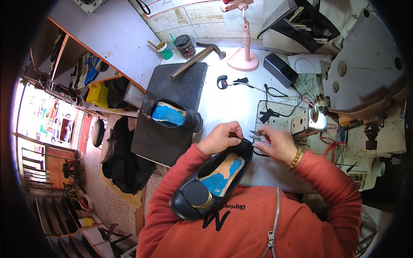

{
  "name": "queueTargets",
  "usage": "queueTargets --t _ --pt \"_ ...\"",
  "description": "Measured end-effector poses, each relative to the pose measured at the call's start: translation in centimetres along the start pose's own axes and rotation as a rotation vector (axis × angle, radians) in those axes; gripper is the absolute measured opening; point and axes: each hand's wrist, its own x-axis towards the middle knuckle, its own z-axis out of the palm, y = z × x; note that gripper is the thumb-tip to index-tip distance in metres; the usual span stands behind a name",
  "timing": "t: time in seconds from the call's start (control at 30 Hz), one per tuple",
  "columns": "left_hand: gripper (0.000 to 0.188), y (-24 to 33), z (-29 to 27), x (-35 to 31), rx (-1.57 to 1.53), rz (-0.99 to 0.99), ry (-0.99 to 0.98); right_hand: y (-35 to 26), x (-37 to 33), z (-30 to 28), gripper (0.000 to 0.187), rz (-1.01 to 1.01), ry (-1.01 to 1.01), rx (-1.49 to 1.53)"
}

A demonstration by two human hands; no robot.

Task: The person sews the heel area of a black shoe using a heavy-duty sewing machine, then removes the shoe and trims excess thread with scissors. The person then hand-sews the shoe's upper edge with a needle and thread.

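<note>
A black flat shoe (pixel 180 203) with a round black ornament on its toe rests against my front, heel pointing away. Its insole (pixel 223 175) is tan with torn blue patches. My left hand (pixel 222 136) pinches the rim at the shoe's heel between thumb and fingertips. Just right of that spot, my right hand (pixel 277 145) grips a pair of small thread snips (pixel 260 136), their pointed blades facing the heel edge. Whether the blades touch a thread cannot be made out. The matching shoe (pixel 194 122) sits on a black mat to the left.
The black mat (pixel 176 84) bears a hammer (pixel 193 61) near two jars. A pink stand (pixel 245 60), black box (pixel 280 70) and loose cables lie at the back. A sewing machine (pixel 365 73) looms at the right. Shelves and black cloth (pixel 124 159) are left.
</note>
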Motion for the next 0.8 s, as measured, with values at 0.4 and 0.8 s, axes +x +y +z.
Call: queueTargets --t 0.4,0.8 --pt "0.015 3.3 -0.1 0.1 0.534 0.173 -0.028 -1.3 0.5 3.6 0.011 0.462 -0.159 1.078" --pt "0.031 6.2 2.4 -0.3 1.114 -0.029 -0.112 -3.3 -0.4 4.4 0.012 0.782 0.065 1.402"
